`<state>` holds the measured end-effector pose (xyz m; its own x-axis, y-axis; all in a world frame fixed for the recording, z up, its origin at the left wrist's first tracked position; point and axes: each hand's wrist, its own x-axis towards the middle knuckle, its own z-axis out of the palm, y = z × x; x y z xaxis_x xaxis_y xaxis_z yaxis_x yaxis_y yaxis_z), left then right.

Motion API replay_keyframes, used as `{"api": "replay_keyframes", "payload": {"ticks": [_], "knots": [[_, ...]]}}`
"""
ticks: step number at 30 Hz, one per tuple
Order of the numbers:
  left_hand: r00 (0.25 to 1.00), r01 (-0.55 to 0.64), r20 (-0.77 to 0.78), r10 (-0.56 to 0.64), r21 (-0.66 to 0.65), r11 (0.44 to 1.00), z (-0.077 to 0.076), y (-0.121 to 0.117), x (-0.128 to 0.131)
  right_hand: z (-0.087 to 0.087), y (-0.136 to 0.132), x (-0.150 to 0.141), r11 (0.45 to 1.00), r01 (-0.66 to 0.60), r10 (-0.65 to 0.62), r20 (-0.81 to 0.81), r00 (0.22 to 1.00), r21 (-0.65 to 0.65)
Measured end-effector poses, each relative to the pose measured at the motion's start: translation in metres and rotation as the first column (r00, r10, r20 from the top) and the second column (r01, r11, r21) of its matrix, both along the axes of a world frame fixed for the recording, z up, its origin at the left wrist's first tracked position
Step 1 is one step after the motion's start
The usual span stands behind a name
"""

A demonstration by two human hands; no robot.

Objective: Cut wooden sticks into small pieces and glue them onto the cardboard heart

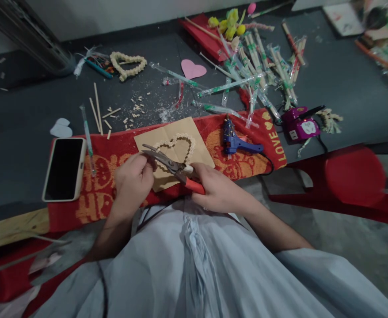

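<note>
At the frame's centre, the right hand (pixel 218 184) grasps red-handled cutters (pixel 169 164), their blades above the pale heart outline (pixel 192 142) on brown paper (pixel 202 154). The left hand (pixel 133 179) curls beside the blades (whether it pinches anything, I cannot tell). A careless squeeze could nip a fingertip; dipping blades could knock the outline askew.

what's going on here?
A person's right hand grips red-handled cutters, their blades over a brown card bearing a beaded-looking heart outline. The left hand is bunched close to the blade tips; whether it pinches anything is hidden. The card lies on a red towel, with a blue glue gun to its right. Small cut sticks lie scattered beyond the towel.
</note>
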<state>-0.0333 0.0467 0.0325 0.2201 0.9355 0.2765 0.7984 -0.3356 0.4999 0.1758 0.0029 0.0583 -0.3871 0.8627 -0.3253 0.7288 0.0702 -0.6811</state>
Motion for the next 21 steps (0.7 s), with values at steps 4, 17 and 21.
{"api": "replay_keyframes", "payload": {"ticks": [4,17,21], "knots": [[0.997,0.042,0.07,-0.036,-0.085,0.996,0.0026,0.0,-0.004,-0.0002,0.0009,0.0052,0.999,-0.023,0.024,-0.029,0.999,0.03],[0.999,0.037,-0.006,-0.037,-0.007,0.999,0.01,-0.0009,-0.0003,0.003,-0.0005,-0.0025,0.999,0.027,-0.03,0.095,0.995,0.031],[1.0,0.026,-0.012,-0.026,-0.055,0.998,0.0102,-0.0028,0.0014,0.0046,-0.0022,-0.0029,0.998,0.038,-0.044,0.137,0.99,0.04]]}}
